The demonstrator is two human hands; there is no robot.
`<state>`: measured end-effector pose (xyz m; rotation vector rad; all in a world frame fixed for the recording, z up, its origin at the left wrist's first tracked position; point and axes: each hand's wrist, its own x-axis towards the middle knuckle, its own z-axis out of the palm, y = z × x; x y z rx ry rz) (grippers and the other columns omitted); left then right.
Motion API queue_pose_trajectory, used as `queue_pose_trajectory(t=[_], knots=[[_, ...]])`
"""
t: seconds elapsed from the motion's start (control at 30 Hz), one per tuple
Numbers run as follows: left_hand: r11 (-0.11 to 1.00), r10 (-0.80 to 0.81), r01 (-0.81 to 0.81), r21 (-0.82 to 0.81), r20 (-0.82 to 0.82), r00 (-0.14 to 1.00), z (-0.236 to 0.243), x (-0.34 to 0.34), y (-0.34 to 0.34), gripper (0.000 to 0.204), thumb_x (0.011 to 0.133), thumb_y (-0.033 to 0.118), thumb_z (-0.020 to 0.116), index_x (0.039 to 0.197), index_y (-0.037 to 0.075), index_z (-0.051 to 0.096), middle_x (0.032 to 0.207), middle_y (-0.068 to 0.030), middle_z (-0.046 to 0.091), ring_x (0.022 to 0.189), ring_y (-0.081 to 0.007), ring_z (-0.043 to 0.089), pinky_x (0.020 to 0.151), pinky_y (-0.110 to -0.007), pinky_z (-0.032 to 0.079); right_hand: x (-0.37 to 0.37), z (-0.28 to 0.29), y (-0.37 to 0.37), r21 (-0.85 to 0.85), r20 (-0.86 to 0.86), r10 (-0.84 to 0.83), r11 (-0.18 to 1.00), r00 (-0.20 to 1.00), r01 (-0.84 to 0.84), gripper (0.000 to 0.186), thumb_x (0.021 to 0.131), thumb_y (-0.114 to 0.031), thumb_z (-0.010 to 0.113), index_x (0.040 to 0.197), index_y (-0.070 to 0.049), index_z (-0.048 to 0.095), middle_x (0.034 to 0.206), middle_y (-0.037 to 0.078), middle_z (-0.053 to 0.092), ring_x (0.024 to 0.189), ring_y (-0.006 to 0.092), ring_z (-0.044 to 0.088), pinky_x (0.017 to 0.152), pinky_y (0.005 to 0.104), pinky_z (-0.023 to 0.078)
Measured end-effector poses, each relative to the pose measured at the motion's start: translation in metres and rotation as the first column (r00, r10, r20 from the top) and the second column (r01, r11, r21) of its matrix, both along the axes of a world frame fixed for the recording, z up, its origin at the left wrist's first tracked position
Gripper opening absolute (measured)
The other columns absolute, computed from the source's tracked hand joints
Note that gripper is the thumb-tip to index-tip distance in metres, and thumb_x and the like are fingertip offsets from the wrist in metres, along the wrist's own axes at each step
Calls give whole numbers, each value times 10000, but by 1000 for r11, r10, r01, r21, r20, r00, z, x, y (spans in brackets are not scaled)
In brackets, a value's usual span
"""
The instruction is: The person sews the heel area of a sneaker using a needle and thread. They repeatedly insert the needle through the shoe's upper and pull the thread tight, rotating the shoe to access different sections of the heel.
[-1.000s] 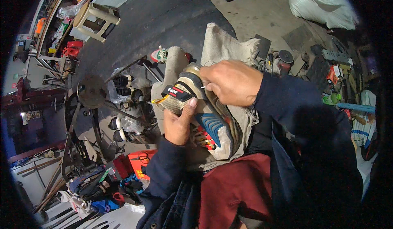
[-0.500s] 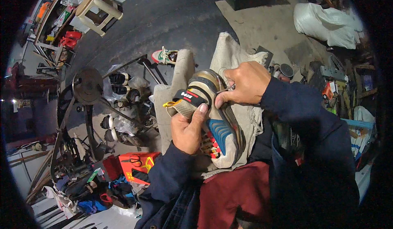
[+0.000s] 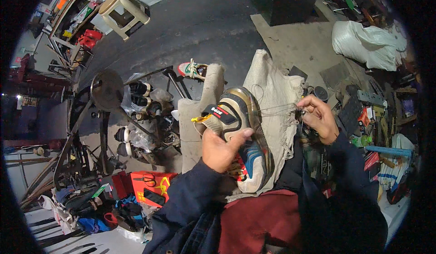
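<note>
A beige sneaker (image 3: 234, 106) with a blue side panel, red laces and a yellow heel tab lies on its side on a rough pale cloth (image 3: 272, 83) over my lap. My left hand (image 3: 218, 152) is closed around its collar and upper, thumb across the side. Thin thread (image 3: 279, 108) runs from the sole edge out to the right. At its far end my right hand (image 3: 321, 120) is closed in a pinch on the thread, apart from the shoe. Whether those fingers also hold a small tool cannot be made out. A loose loop of thread lies above the sole.
On the left stands a metal machine with a round wheel (image 3: 107, 90). Several shoes and plastic bags lie beside it. Scissors (image 3: 146, 180) rest on an orange box (image 3: 161, 180). Another sneaker (image 3: 193, 69) is ahead, a stool (image 3: 123, 14) far left, a white sack (image 3: 363, 43) far right.
My right hand has moved from the sole edge out to the right, drawing thread across the cloth. My left hand still holds the sneaker, its thumb now farther along the side.
</note>
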<state>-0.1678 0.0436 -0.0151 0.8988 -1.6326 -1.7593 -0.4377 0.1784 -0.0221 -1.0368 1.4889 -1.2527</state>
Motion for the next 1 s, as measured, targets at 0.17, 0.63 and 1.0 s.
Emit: queue_pose_trajectory(t=[0.17, 0.63, 1.0], knots=[[998, -11, 21, -52, 196, 981, 2, -18, -1, 403, 819, 87, 842, 1169, -6, 665, 1070, -71, 734, 975, -176, 707, 869, -337, 559, 56, 34, -31, -103, 570, 237, 971, 787, -217, 990, 885, -424, 725, 1626, -7, 217, 735, -18, 529, 598, 42, 439, 548, 190, 345], [986, 164, -152, -76, 209, 964, -4, -34, -1, 294, 944, 168, 746, 1167, -18, 697, 1060, -80, 750, 948, -176, 710, 854, -339, 550, 54, 1, 17, -45, -108, 115, 992, 988, -120, 179, 886, -151, 757, 810, -23, 657, 612, 61, 531, 490, 117, 472, 490, 281, 352], [979, 156, -169, 115, 114, 981, -8, -38, -9, 283, 975, 119, 693, 1222, -16, 672, 1130, -58, 723, 1018, -160, 677, 902, -313, 524, 71, -39, 20, -271, 93, -54, 959, 994, 77, 440, 1064, -312, 515, 734, -27, 458, 604, 56, 465, 504, 190, 445, 510, 326, 362]])
